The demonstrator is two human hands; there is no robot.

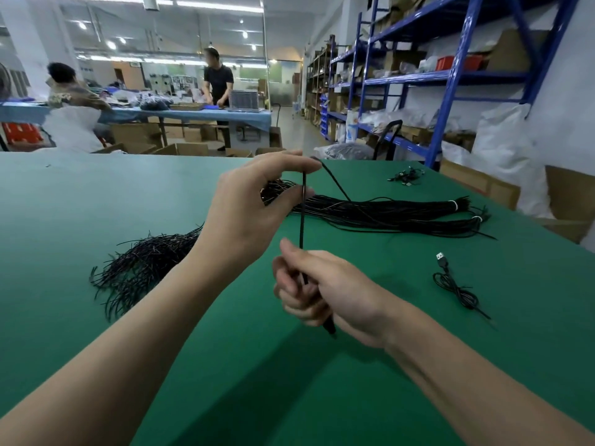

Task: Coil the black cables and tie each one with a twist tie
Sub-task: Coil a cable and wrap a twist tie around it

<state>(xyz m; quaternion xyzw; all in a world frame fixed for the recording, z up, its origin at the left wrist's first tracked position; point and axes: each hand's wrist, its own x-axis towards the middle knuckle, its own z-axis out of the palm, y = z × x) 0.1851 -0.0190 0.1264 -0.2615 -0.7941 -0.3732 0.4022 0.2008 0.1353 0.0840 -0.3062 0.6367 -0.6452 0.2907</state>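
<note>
A black cable (302, 217) runs taut between my two hands above the green table (96, 194). My left hand (254, 210) is raised and pinches the cable's upper bend between fingertips and thumb. My right hand (318, 291) sits lower and nearer, fingers curled round the cable, whose plug end pokes out below the palm. From the upper bend the cable trails back to a long bundle of black cables (386, 214) lying across the table. A pile of black twist ties (141, 265) lies at the left, partly behind my left forearm.
One coiled cable with a USB plug (454, 284) lies on the table at the right. A small heap of connectors (405, 177) sits near the far edge. Blue shelving (450, 78) and cardboard boxes stand at the right. Two people work at a far table.
</note>
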